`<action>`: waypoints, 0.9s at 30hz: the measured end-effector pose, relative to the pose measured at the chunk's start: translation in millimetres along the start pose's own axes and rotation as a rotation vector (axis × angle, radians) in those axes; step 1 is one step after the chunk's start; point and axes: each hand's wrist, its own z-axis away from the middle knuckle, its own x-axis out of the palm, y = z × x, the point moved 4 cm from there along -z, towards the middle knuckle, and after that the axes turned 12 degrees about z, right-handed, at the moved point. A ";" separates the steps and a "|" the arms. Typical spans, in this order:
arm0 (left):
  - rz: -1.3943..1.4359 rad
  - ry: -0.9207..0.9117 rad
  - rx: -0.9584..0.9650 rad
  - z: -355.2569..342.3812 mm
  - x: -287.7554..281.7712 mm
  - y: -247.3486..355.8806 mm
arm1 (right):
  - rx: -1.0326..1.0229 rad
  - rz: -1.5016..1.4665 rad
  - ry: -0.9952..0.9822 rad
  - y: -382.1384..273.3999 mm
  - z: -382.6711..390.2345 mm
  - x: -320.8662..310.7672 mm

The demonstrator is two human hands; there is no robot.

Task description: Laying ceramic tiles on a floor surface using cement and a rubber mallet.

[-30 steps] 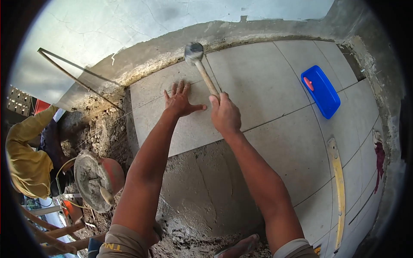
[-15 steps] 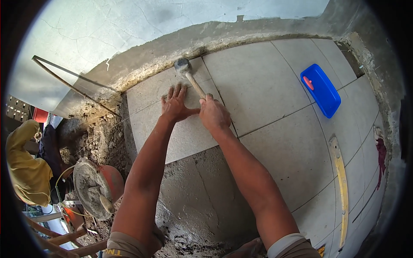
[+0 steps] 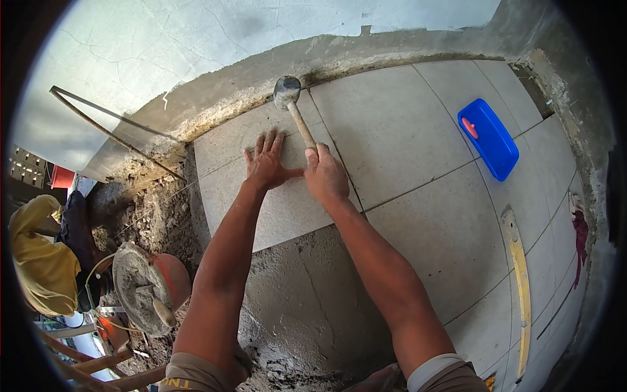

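My left hand (image 3: pixel 266 163) lies spread, fingers apart, on a pale grey floor tile (image 3: pixel 268 219) near the wall. Just right of it, my right hand (image 3: pixel 324 173) grips the wooden handle of a mallet (image 3: pixel 287 93), whose round, grime-streaked black head is over the tile's far part. Wet grey mortar (image 3: pixel 307 294) covers the floor below the tile's near edge, between my forearms.
A co-worker in yellow (image 3: pixel 40 255) crouches at left by a mortar bucket (image 3: pixel 168 281), rubble (image 3: pixel 160 209) and a leaning bent bar (image 3: pixel 114 134). On the tiles at right lie a blue tray (image 3: pixel 496 147), a yellow straightedge (image 3: pixel 519 294) and a maroon cloth (image 3: pixel 578 238). A cracked wall (image 3: pixel 215 32) rises ahead.
Since a second ago my right hand and the mallet shifted left and down in view, then the mallet's head rose slightly. My left hand stays spread on the tile. The co-worker's arm moved down.
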 end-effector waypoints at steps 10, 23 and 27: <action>0.009 0.022 0.062 -2.3 3.5 -8.0 | 0.006 0.034 0.000 -4.8 -9.4 0.6; -0.004 0.124 0.139 0.4 6.1 -18.3 | 0.012 -0.392 -0.062 7.0 -4.9 12.3; -0.023 0.140 0.152 2.8 3.7 -19.4 | 0.082 -0.550 -0.129 7.0 -10.4 10.8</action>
